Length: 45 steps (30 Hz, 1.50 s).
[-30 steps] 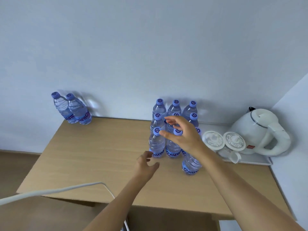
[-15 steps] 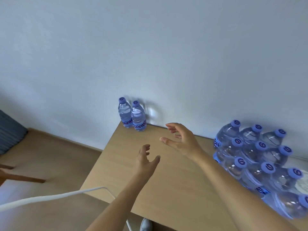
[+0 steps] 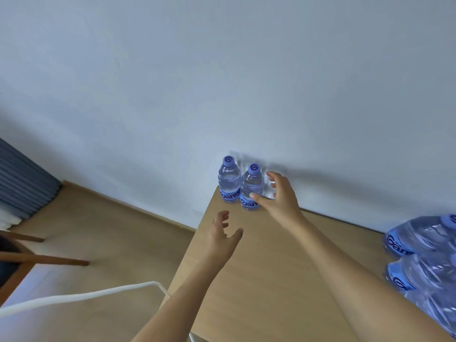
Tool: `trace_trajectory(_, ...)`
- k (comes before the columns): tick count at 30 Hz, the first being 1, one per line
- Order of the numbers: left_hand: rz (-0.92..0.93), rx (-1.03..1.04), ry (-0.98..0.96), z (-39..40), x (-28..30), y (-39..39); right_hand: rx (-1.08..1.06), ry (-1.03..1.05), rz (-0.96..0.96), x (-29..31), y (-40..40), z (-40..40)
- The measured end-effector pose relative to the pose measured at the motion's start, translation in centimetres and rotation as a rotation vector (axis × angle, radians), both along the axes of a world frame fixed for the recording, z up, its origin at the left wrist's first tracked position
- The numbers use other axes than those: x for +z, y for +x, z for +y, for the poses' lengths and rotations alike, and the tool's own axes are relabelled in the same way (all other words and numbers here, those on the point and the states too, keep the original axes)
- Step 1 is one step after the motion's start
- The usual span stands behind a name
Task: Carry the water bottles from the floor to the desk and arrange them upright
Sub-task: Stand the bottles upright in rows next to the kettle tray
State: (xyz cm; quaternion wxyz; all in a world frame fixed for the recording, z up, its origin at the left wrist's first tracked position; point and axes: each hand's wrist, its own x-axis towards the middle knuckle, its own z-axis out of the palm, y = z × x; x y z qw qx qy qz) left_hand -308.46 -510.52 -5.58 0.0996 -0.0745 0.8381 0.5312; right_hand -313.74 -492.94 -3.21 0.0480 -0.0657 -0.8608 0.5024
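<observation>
Right grip (image 3: 277, 195) is spread wide, thumb at the nearer of two upright bottles (image 3: 251, 187) at the surface (image 3: 271, 280) corner, while left grip (image 3: 222, 236) hovers loosely apart, holding nothing.

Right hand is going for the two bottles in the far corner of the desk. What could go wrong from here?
The right hand is spread open beside the nearer bottle. A sideways bump could tip it into the second bottle, and both stand near the desk edge, so one might fall to the floor. The forearm also passes close to the bottle group at the right.
</observation>
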Motion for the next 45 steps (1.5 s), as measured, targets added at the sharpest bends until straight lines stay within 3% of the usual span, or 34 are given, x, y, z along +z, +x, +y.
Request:
trace_trajectory(11, -0.067, -0.029, -0.033, -4.1, -2.5, -1.9, -0.109, 0.058, -0.058, -2.3, -5.0, -2.5)
trace_trajectory(16, -0.081, -0.062, -0.022, -4.0, -2.7, -1.7, -0.094, -0.062, -0.067, -2.0, -4.1, -2.0)
trace_trajectory(28, -0.130, -0.350, 0.029, 0.5, -2.8, 1.9, -0.096, -0.228, -0.241, 1.8, 4.5, 2.5)
trace_trajectory(33, -0.093, -0.469, 0.191, 4.6, -1.7, 4.8, -0.187, -0.246, -0.229, 4.1, 8.8, 4.9)
trace_trajectory(45, -0.080, -0.650, 0.227, 12.0, 1.2, 13.5, -0.395, -0.203, -0.145, 6.2, 20.2, 11.8)
